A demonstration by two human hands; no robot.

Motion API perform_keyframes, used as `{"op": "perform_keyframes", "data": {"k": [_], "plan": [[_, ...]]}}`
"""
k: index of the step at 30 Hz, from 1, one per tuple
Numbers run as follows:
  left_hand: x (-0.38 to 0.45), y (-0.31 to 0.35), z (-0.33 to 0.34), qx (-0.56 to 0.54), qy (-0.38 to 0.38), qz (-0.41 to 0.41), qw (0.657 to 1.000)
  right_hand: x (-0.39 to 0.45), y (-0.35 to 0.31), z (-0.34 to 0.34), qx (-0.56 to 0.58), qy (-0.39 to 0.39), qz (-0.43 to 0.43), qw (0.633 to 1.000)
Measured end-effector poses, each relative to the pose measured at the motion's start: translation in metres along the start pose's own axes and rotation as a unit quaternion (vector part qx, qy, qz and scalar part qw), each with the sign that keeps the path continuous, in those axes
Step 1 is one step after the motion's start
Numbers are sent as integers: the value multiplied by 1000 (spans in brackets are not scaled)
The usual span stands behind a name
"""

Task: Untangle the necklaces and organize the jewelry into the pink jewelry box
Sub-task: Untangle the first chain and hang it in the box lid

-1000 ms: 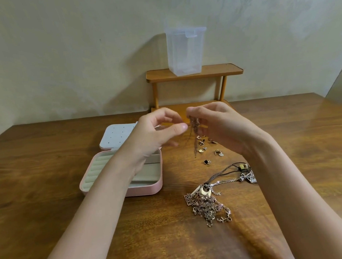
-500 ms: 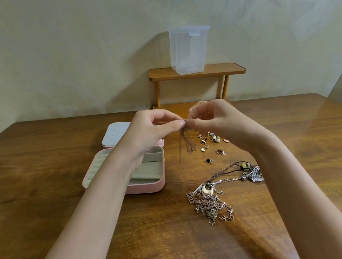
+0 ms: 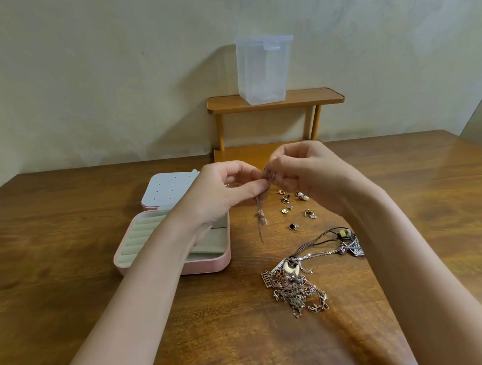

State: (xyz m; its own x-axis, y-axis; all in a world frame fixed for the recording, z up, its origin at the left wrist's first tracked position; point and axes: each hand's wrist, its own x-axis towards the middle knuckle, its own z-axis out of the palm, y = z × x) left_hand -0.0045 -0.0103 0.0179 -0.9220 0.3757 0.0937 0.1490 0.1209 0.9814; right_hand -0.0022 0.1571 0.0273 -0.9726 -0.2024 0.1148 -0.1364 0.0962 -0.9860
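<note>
My left hand (image 3: 226,193) and my right hand (image 3: 303,170) meet above the table, both pinching the top of a thin rose-gold chain (image 3: 260,217) that hangs down between them. The pink jewelry box (image 3: 210,263) lies open at the left, partly under my left forearm, its grey lid (image 3: 167,190) with small holes behind it. A tangled heap of necklaces (image 3: 294,287) lies on the table at the front right. A dark cord necklace (image 3: 325,239) and a silver pendant (image 3: 353,247) lie beside it. Several small earrings (image 3: 292,207) are scattered below my right hand.
A small wooden shelf (image 3: 276,99) stands against the wall at the back, with a clear plastic container (image 3: 264,69) on top. The wooden table (image 3: 56,247) stretches to both sides.
My hands have closed together: the left thumb and fingers now pinch the chain beside the right hand's fingers. The hanging chain has swung slightly left.
</note>
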Motion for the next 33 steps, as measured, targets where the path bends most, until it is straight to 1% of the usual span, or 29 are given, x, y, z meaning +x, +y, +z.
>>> {"op": "perform_keyframes", "data": {"k": [4,5,6,7,9,10,12,14,16,18,20,22,23,25,27,29,31,33], "plan": [[1,-3,-4,-133,-15,-44,990,0,-1,-4,165,-21,21,986],[1,-4,-4,-146,-17,-56,987,-1,-2,-4,185,-27,23,982],[2,-5,-5,-149,-17,-65,987,-1,-1,-4,178,-34,24,983],[3,-6,-6,-143,-15,-70,987,-1,-1,-5,144,-37,22,989],[3,-7,-7,-120,0,-74,990,-2,0,-5,13,-35,3,999],[3,-7,-7,-106,10,-73,992,-3,0,-5,-54,-29,-8,998],[3,-6,-5,-75,23,-62,995,-4,-1,-3,-132,-9,-34,991],[2,-6,-3,-41,42,-47,997,-4,-3,-2,-171,10,-57,984],[3,-6,-2,9,73,-20,997,-3,-4,0,-178,16,-61,982],[4,-7,-1,84,92,22,992,-3,-3,2,-173,20,-44,984],[4,-7,0,155,90,60,982,-3,-2,3,-176,11,-18,984],[4,-8,0,193,88,79,974,-2,1,6,-162,-7,5,987],[4,-8,-1,195,86,80,974,-2,1,7,-148,-12,11,989],[4,-7,-2,156,74,67,983,-1,2,7,-114,-8,16,993],[3,-5,-2,87,56,45,994,0,1,5,-60,8,17,998],[4,-6,-4,36,52,23,998,0,1,3,-10,24,15,1000],[5,-8,-5,23,64,-2,998,0,1,2,9,38,3,999],[6,-11,-5,51,75,-18,996,0,1,3,28,49,-9,998]]}}
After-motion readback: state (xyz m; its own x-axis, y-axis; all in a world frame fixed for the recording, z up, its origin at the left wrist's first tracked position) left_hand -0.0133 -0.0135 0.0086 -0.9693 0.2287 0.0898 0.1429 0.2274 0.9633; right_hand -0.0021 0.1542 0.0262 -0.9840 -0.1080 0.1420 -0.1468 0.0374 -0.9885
